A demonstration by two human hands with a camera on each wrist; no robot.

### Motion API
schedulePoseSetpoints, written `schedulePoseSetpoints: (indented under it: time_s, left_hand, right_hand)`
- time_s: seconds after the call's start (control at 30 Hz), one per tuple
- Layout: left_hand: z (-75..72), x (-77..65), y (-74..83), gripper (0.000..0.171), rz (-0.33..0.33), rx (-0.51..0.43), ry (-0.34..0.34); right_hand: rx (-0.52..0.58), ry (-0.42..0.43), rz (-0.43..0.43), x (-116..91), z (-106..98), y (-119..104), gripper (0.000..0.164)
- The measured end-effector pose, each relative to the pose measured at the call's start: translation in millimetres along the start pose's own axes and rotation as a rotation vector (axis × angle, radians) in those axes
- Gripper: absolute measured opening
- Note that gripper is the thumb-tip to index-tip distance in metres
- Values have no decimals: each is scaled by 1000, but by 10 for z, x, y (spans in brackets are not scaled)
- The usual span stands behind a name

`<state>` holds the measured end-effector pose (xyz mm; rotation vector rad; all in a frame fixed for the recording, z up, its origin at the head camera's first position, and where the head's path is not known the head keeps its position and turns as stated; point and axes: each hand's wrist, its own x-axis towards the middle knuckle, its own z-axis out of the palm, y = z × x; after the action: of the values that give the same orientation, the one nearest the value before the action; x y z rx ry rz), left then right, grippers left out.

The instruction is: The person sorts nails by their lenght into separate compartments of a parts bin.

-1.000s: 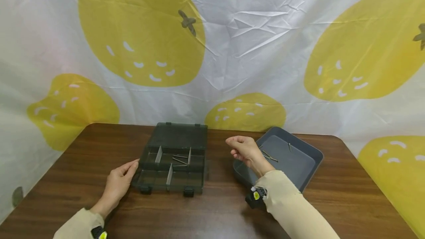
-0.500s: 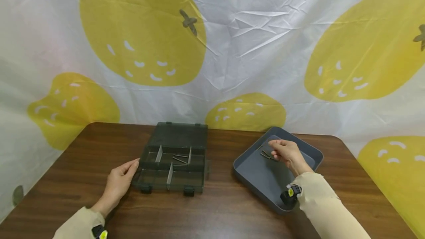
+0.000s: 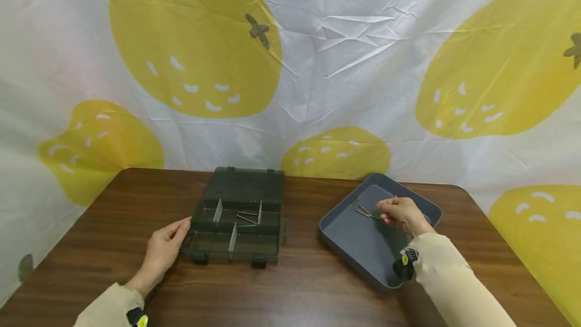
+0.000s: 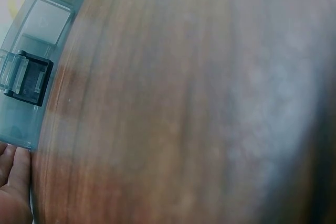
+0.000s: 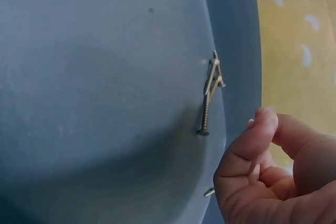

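My left hand (image 3: 163, 249) touches the left side of a dark translucent organizer box (image 3: 254, 246) with straight fingers; in the left wrist view its fingertips (image 4: 20, 163) meet the end wall. The box lies with its lid (image 3: 245, 185) tilted back, and a few screws (image 3: 247, 218) rest in its back middle compartment. Over the grey tray (image 3: 354, 246), my right hand (image 3: 401, 212) has its thumb and index tips together, with nothing visible between them. Several loose screws (image 5: 205, 116) lie along the tray's far side. Beside the hand one more screw (image 5: 209, 192) is partly hidden.
The brown wooden table (image 3: 299, 286) carries box and tray, with bare wood between them. Behind it hangs a white cloth (image 3: 317, 79) printed with yellow fruit. Two black latches (image 3: 258, 261) stick out at the box's front.
My right hand has moved rightward from the gap beside the box to over the tray, then slightly further right. The left hand and the box have stayed in place.
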<state>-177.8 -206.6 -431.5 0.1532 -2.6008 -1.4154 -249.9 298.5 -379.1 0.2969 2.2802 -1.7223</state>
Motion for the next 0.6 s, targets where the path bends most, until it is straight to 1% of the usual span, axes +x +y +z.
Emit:
schedulePoseSetpoints:
  time_s: [0.23,0.5,0.6]
  left_hand:
    - [-4,1,5,47,-12,-10,-17]
    - [-9,5,-2,47,-6,-11,-14]
    - [-10,-1,2,46,2,-3,-6]
  right_hand:
    - [-29,-40,26,23,-28,12,16]
    - [-61,-68,33,47,-38,62,9]
    - [-61,-57,46,51,-28,82,7]
